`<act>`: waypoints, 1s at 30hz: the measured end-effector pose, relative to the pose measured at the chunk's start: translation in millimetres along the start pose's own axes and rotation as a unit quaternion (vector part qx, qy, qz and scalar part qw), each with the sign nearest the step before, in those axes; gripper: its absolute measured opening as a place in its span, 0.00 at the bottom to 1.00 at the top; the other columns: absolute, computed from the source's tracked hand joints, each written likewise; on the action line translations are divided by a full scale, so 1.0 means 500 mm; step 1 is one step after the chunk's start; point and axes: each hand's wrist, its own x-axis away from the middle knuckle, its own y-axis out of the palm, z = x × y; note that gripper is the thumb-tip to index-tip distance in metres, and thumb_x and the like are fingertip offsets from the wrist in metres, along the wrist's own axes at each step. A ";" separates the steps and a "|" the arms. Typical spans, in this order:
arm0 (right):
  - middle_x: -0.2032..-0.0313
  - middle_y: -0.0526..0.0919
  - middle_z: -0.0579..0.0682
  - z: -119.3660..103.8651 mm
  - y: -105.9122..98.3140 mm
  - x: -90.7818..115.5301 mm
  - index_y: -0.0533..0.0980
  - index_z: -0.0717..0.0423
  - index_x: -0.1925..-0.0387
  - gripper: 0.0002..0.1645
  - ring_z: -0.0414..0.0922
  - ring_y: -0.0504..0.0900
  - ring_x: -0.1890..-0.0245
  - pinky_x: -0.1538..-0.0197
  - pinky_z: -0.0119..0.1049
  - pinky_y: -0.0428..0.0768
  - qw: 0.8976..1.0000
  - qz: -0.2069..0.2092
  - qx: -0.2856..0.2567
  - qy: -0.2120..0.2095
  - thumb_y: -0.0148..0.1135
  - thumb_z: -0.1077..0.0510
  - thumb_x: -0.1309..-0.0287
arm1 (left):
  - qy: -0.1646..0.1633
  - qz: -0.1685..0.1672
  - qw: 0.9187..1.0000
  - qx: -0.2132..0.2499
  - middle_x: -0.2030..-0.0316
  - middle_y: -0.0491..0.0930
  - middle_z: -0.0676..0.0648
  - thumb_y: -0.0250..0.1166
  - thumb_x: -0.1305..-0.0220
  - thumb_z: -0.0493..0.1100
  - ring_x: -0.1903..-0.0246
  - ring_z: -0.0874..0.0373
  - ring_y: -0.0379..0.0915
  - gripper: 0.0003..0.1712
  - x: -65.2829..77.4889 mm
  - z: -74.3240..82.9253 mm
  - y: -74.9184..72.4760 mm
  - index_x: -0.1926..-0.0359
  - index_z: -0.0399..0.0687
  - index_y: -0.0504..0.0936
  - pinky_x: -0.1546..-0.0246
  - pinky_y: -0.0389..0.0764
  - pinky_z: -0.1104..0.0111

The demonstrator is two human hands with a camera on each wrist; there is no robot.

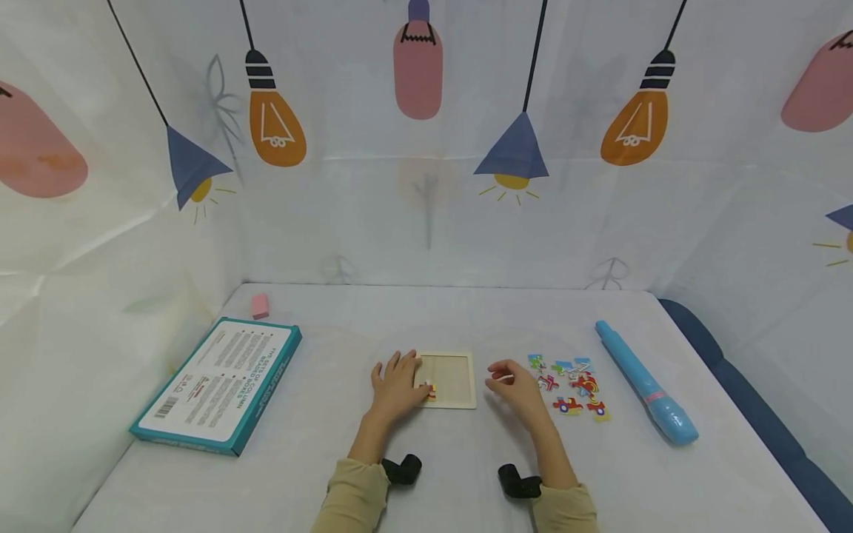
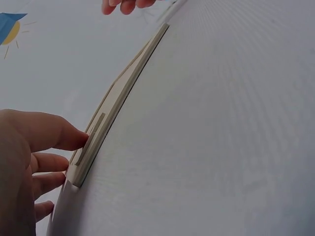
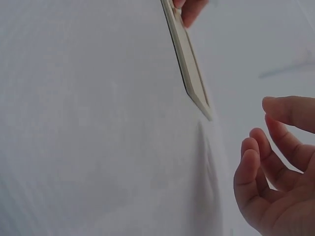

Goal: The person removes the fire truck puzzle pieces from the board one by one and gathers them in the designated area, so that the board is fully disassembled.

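Note:
A square wooden puzzle tray lies flat on the table in front of the person. At its left side the left hand rests with fingers extended along the edge. Its thumb touches a puzzle piece lying in the tray's lower left corner. To the right of the tray the right hand hovers, fingers loosely bent and nothing between them, also seen in the right wrist view. Several colourful loose puzzle pieces lie just beyond that hand.
A teal-edged boxed book lies at the left, with a small pink block behind it. On the right is a blue bottle-shaped object. A blue chair stands past the table's right edge. Patterned white curtains surround the table.

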 end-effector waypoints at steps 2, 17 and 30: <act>0.64 0.78 0.53 -0.005 0.014 0.000 0.75 0.61 0.59 0.14 0.46 0.75 0.65 0.67 0.32 0.74 1.000 -0.005 -0.006 -0.007 0.62 0.62 0.48 | 0.004 0.000 1.000 0.001 0.37 0.66 0.46 0.62 0.47 0.51 0.34 0.44 0.52 0.30 0.001 0.000 -0.002 0.43 0.45 0.73 0.40 0.43 0.42; 0.70 0.78 0.51 -0.034 0.077 -0.005 0.76 0.62 0.64 0.11 0.43 0.76 0.71 0.67 0.32 0.73 0.997 -0.032 -0.012 -0.073 0.65 0.66 0.54 | 0.041 -0.022 0.999 0.004 0.36 0.65 0.45 0.61 0.47 0.57 0.34 0.44 0.52 0.35 0.002 -0.020 -0.015 0.40 0.45 0.71 0.40 0.44 0.42; 0.67 0.75 0.52 -0.061 0.134 -0.013 0.78 0.62 0.56 0.23 0.45 0.72 0.67 0.64 0.38 0.71 0.968 -0.105 0.155 -0.166 0.67 0.62 0.59 | 0.070 -0.062 0.996 -0.013 0.34 0.61 0.45 0.70 0.64 0.61 0.33 0.44 0.48 0.51 0.004 -0.029 -0.031 0.37 0.46 0.67 0.41 0.45 0.42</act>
